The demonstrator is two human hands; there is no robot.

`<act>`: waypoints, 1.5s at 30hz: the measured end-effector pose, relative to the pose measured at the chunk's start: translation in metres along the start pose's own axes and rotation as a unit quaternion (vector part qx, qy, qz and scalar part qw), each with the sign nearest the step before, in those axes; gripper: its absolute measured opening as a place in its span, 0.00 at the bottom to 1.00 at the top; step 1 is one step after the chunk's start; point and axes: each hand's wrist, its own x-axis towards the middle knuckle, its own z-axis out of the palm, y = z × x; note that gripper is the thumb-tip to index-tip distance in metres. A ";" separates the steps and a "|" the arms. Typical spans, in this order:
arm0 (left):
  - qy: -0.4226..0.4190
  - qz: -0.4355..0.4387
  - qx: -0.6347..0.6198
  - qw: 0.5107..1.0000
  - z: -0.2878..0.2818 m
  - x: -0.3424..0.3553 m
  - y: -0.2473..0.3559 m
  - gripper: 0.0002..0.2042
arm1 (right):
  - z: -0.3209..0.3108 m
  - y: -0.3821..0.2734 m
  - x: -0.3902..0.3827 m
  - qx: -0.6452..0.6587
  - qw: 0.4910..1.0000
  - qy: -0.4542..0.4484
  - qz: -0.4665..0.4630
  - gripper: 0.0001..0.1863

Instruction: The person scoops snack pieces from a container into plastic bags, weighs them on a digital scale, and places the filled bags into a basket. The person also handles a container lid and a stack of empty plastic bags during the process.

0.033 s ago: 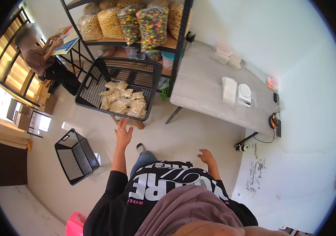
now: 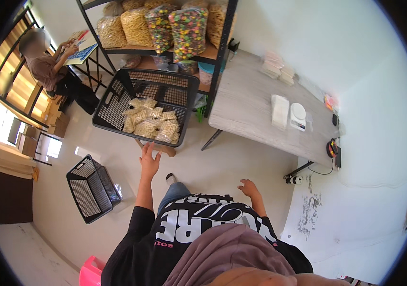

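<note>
- Left hand (image 2: 149, 162) open, fingers spread, empty, reaching forward; fingertips just short of the near rim of the black basket (image 2: 117, 102).
- Basket lies straight ahead of that hand, resting on a low stool, snack packets (image 2: 150, 125) heaped in its near right part.
- Basket's long axis runs left-right across the reach.
- Right hand (image 2: 249, 188) loosely open, empty, lower, well apart from basket; left is nearer.
- Grey tabletop (image 2: 246, 105) off to the right.

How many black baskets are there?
2. One black basket, holding snack packets, sits ahead of the left hand. The other basket lies empty on the floor, left.
</note>
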 end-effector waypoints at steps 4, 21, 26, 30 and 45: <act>0.073 -0.072 -0.110 0.989 -0.001 0.031 -0.067 0.31 | -0.001 -0.060 0.062 0.008 0.997 -0.016 -0.074 0.25; -0.060 -0.397 -0.442 0.802 -0.010 0.141 -0.145 0.51 | -0.021 -0.245 0.182 0.146 0.975 0.064 -0.153 0.27; -0.043 -0.370 -0.449 0.812 0.012 0.149 -0.160 0.39 | -0.044 -0.241 0.219 0.173 0.966 0.111 -0.157 0.27; 0.019 -0.370 -0.493 0.787 0.014 0.150 -0.147 0.37 | -0.075 -0.264 0.255 0.176 0.964 0.147 -0.137 0.28; 0.149 -0.361 -0.423 0.818 0.029 0.145 -0.155 0.29 | -0.076 -0.305 0.351 0.161 0.985 0.041 -0.055 0.49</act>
